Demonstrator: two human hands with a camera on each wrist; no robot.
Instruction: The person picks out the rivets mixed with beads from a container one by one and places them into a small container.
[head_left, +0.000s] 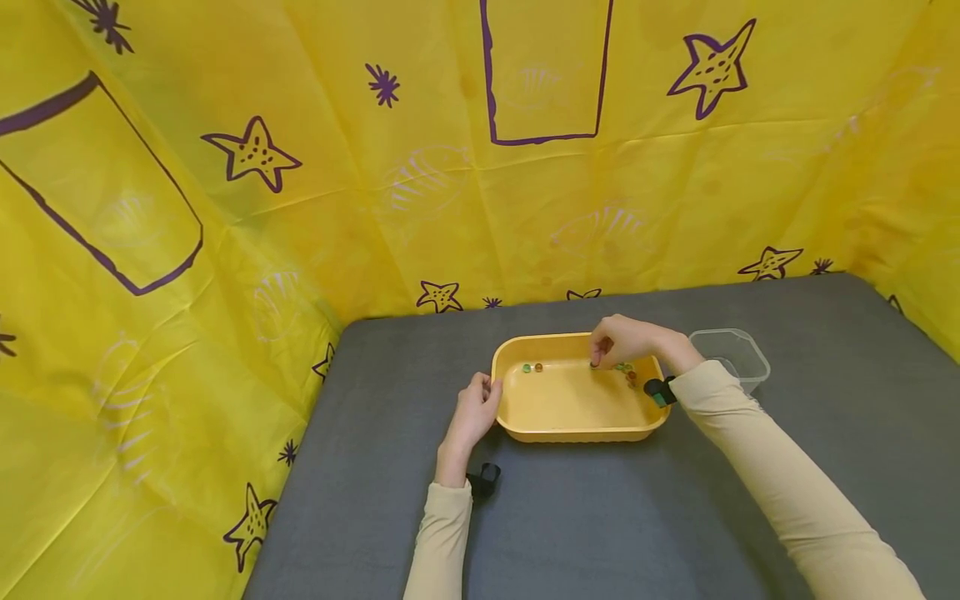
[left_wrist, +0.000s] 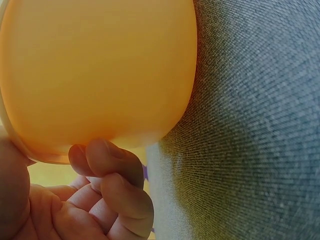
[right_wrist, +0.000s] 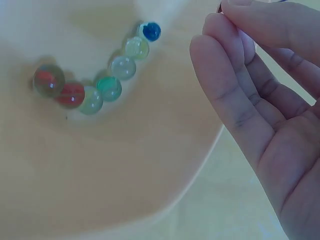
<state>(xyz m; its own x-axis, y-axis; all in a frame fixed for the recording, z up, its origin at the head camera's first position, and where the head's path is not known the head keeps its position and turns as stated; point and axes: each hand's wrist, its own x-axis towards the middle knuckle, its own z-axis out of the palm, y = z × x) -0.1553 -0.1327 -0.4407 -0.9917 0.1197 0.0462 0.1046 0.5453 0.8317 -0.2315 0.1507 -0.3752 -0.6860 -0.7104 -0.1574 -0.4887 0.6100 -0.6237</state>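
A yellow plastic tray [head_left: 570,404] with raised walls stands on the grey surface. My left hand [head_left: 472,410] grips its left end, thumb at the rim and fingers curled against the outer wall [left_wrist: 100,75]. Over the far side of the tray, my right hand [head_left: 630,340] pinches a small dark marble [head_left: 594,364] in its fingertips, mostly hidden in the right wrist view. Several glass marbles [right_wrist: 123,67] lie in a curved row inside the tray's right end, among them a blue marble [right_wrist: 151,31] and a red marble [right_wrist: 71,95]. A green marble [head_left: 527,368] and an amber marble [head_left: 538,367] sit at the far left.
A clear plastic container [head_left: 738,358] stands just right of the tray, partly behind my right wrist. The grey padded surface [head_left: 375,467] spreads around the tray. Yellow cloth [head_left: 360,208] printed with starfish hangs at the back and sides.
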